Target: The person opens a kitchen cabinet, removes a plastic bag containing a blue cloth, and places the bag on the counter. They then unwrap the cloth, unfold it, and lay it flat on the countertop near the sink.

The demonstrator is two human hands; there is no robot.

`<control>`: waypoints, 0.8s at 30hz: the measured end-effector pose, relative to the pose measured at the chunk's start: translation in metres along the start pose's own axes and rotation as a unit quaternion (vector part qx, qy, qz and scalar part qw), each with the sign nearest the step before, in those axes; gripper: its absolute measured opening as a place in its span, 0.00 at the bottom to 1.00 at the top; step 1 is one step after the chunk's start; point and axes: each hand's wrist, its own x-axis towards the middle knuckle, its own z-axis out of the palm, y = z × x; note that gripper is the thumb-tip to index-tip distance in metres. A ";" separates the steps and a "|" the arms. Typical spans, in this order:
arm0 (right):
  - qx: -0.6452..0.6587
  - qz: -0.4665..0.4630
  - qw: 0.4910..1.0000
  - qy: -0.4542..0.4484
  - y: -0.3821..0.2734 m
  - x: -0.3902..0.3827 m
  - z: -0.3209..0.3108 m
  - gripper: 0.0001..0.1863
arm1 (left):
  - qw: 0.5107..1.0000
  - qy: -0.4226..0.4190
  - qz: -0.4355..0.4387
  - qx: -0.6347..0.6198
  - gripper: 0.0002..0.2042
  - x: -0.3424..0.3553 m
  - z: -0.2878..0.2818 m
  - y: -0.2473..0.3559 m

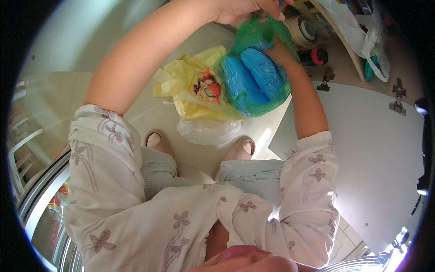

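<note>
The green bag [251, 31] was found beyond your feet, overlapping the right edge of the yellow bag [188, 102], with blue bundles [267, 75] inside its thin film. Your left hand [240, 10] was curled closed on the bag's gathered top, though the picture's upper edge cut part of it off. Your right hand [282, 54] was half-curled, its fingers at the upper end of one bundle; whether they gripped it or only rested there, you could not be certified either way.

In this inspector's judgement, the handling called for a steady upward pull from your left hand, so the mouth stayed wide, while your right hand worked close to the bundles without dragging the film, which looked easily torn.

Count: one green bag; two blue bundles distinguishable, any beneath undetermined; one yellow bag; one clear bag [208, 132], partly under the yellow one. Further out: two slippers [165, 144] on your feet; one red-capped bottle [312, 57] inside the cabinet; two hinges [398, 100] by the pale door [358, 145].
</note>
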 end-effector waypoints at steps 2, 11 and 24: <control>0.013 -0.001 0.998 -0.068 -0.003 -0.003 -0.003 0.46 | 0.999 0.014 0.014 -0.027 0.19 0.000 -0.001 -0.003; -0.008 -0.101 0.994 -0.046 -0.053 -0.042 -0.031 0.25 | 0.989 0.100 0.081 -0.071 0.17 0.014 -0.029 -0.030; 0.645 -0.152 0.742 -0.099 -0.083 -0.092 -0.134 0.23 | 0.997 0.053 0.026 0.052 0.14 0.000 -0.063 -0.048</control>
